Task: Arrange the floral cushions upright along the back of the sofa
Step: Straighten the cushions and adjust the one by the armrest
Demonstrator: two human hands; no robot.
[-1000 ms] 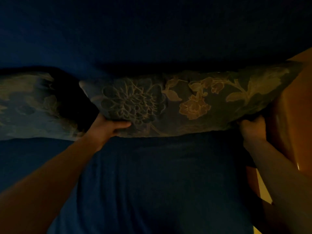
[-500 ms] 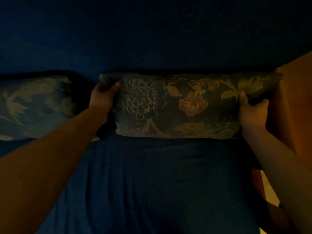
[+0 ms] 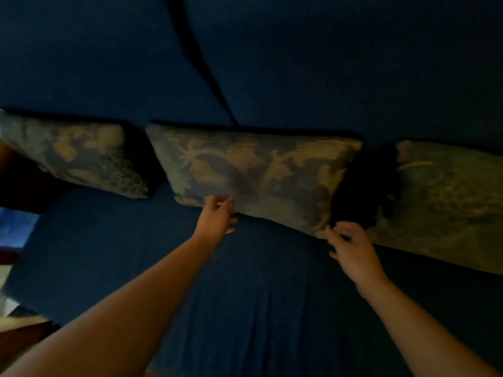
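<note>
Three floral cushions lean against the back of the dark blue sofa (image 3: 272,308): a left cushion (image 3: 81,156), a middle cushion (image 3: 258,172) and a right cushion (image 3: 446,202). My left hand (image 3: 216,217) pinches the lower edge of the middle cushion near its left corner, thumb on the front face. My right hand (image 3: 351,246) hovers at that cushion's lower right corner with its fingers apart and blurred. The middle cushion stands tilted back, and a dark gap separates it from the right one.
A dark seam (image 3: 201,61) runs down the sofa's backrest behind the middle cushion. At the far left edge are a brown surface (image 3: 16,183) and a bright blue patch (image 3: 16,227). The room is dim.
I let go of the cushion I was setting upright, now the one on the right. My view and both hands shifted left to the middle cushion.
</note>
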